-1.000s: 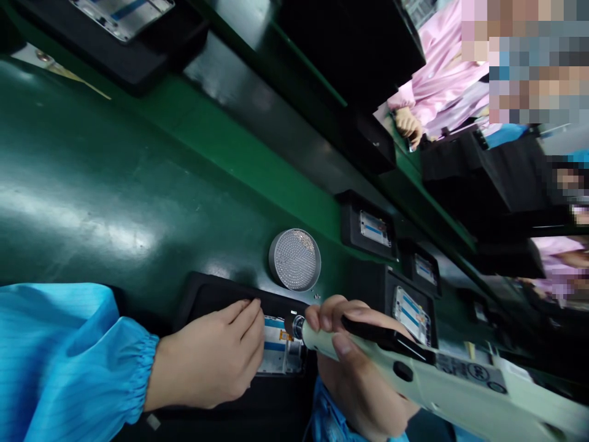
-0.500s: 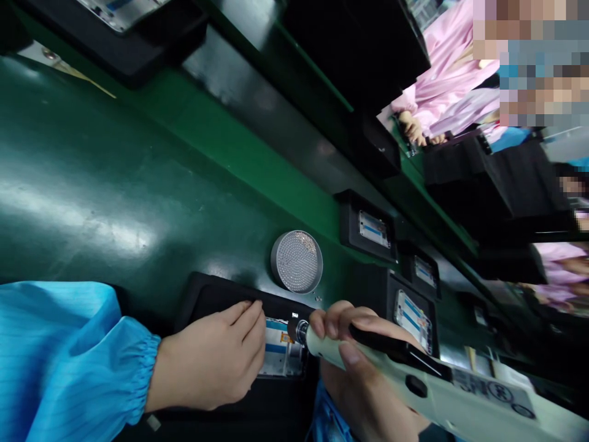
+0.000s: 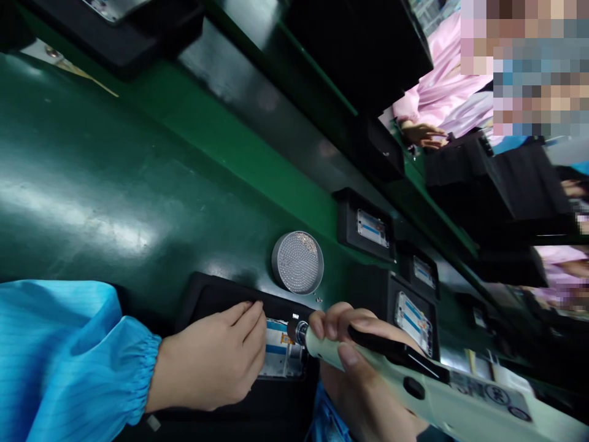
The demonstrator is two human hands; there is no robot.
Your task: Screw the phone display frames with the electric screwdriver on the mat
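My right hand (image 3: pixel 368 362) is wrapped round a pale green electric screwdriver (image 3: pixel 442 393), a finger by its black lever. The screwdriver's tip (image 3: pixel 297 330) is at the right part of a silver phone frame (image 3: pixel 276 365) with blue strips and an orange flex piece. This frame lies in a black foam tray (image 3: pixel 211 294). My left hand (image 3: pixel 214 356), in a blue sleeve, rests over the frame's left part with its fingers together, holding it; the fingertips are partly hidden. Just beyond the tray stands a round grey screw dish (image 3: pixel 298 263) with small screws in it.
Several black trays with phone frames stand to the right, such as one tray (image 3: pixel 347 230) and a frame (image 3: pixel 413 322). Loose screws (image 3: pixel 318 300) lie by the dish on the green bench (image 3: pixel 138 172). A person in pink (image 3: pixel 442 80) works across, behind black stacks (image 3: pixel 497 184).
Both my hands and the screwdriver stay almost in place. Across the bench, the hand of the person in pink has shifted slightly. The view has moved a little.
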